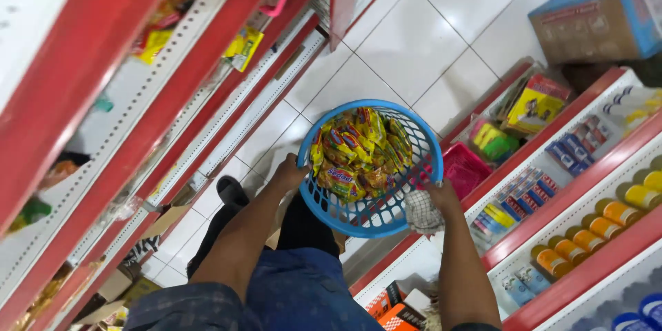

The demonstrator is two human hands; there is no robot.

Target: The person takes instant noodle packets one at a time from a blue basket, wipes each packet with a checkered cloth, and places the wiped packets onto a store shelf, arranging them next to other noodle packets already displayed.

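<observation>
Closest in, the person's blue patterned clothing fills the bottom of the view, and both forearms reach forward from it. The left hand (288,174) curls over the near-left rim of a round blue plastic basket (376,217), fingers wrapped on the edge. The right hand (441,196) clamps the near-right rim, and it also pinches a checked cloth (422,212) against the basket wall. The basket hangs in the air between the two hands, above the white tiled floor (414,41), and it is piled with yellow and red snack packets (358,152) heaped to the rim. Under it, one dark shoe (232,190) shows on the tiles. On the left runs a red and white shelf rack (172,96) with a few yellow packets hanging. On the right, red-edged shelves (572,193) carry small boxes and a row of orange-capped bottles (593,234). Farthest off, at the top right corner, a cardboard box (600,21) sits on the floor.
</observation>
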